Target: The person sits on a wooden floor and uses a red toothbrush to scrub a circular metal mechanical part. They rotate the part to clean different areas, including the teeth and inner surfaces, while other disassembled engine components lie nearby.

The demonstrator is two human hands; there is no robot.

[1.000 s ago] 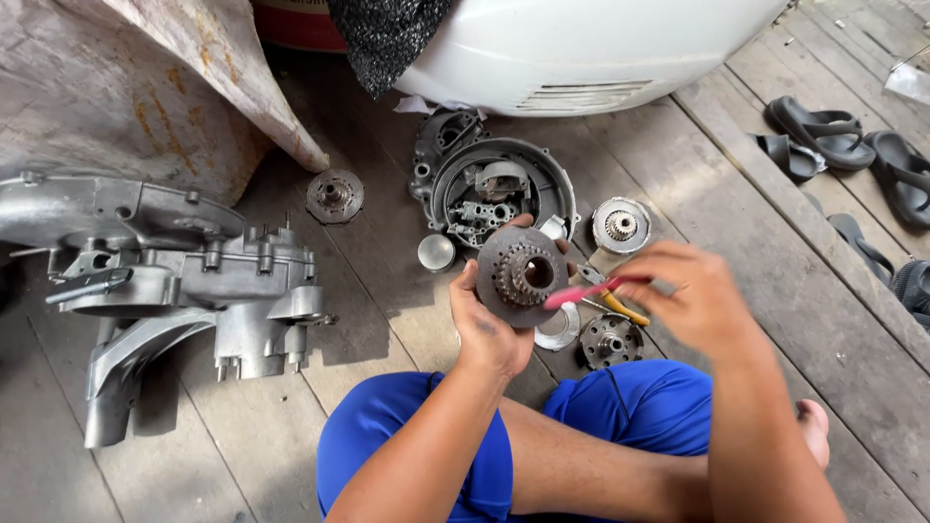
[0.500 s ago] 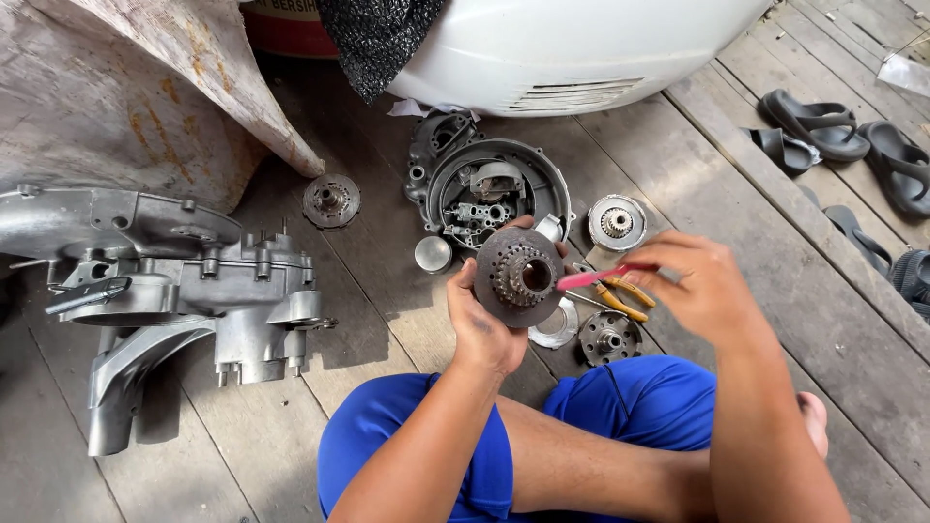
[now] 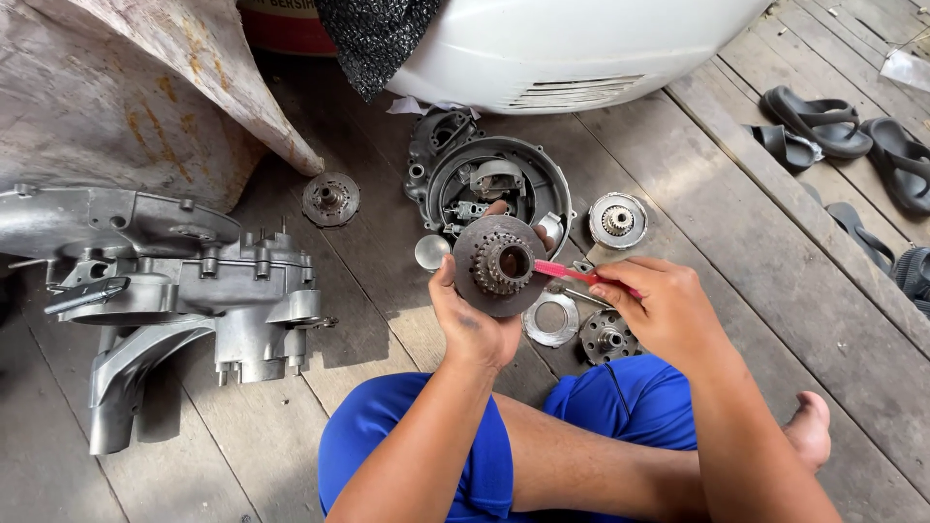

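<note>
Since the earlier frame little has shifted: the left hand (image 3: 472, 315) still grips the round dark-grey toothed metal hub (image 3: 501, 264) above the plank floor (image 3: 736, 242), fingers closed around it; the right hand (image 3: 661, 310) pinches a red-handled tool (image 3: 572, 274) touching it.

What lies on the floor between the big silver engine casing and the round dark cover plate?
Head view: a small round toothed disc on bare wooden planks.
</note>
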